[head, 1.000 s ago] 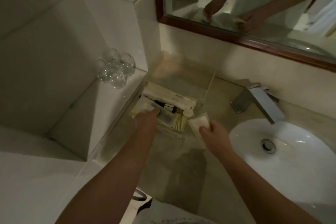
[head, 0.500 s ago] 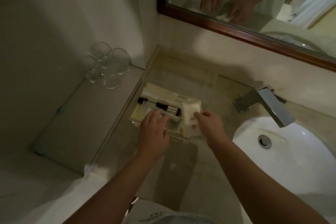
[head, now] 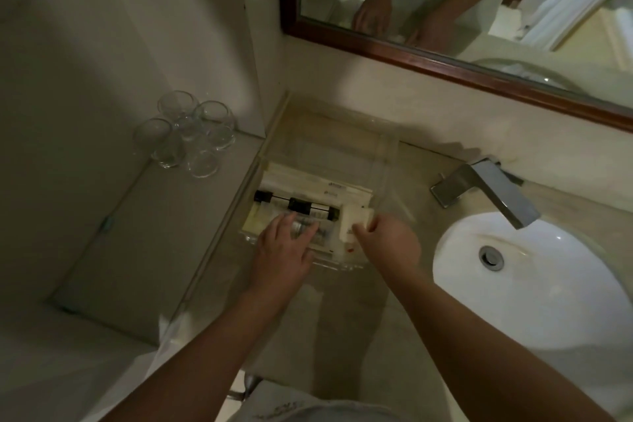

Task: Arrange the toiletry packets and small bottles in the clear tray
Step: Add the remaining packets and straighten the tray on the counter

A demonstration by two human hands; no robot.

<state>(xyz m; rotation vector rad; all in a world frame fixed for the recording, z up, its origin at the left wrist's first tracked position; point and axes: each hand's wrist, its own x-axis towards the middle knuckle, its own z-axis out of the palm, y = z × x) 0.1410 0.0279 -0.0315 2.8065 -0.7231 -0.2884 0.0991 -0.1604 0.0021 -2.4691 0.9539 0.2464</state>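
Observation:
A clear tray [head: 383,161] stands on the beige counter in the corner by the wall. Inside lie flat white packets [head: 308,183] at the back and small bottles with black caps [head: 298,205] in a row in front of them. My left hand [head: 282,250] rests with spread fingers on the bottles at the tray's front. My right hand [head: 387,243] pinches a small white packet [head: 354,221] at the tray's right front corner. The front items are partly hidden under both hands.
Several upturned drinking glasses [head: 188,134] stand on the raised ledge to the left. A chrome tap [head: 486,192] and white basin [head: 534,284] lie to the right. A wood-framed mirror [head: 445,55] hangs above the counter.
My right hand has carried the white packet from the counter into the tray's right front corner. My left hand stays on the bottles, fingers spread wider.

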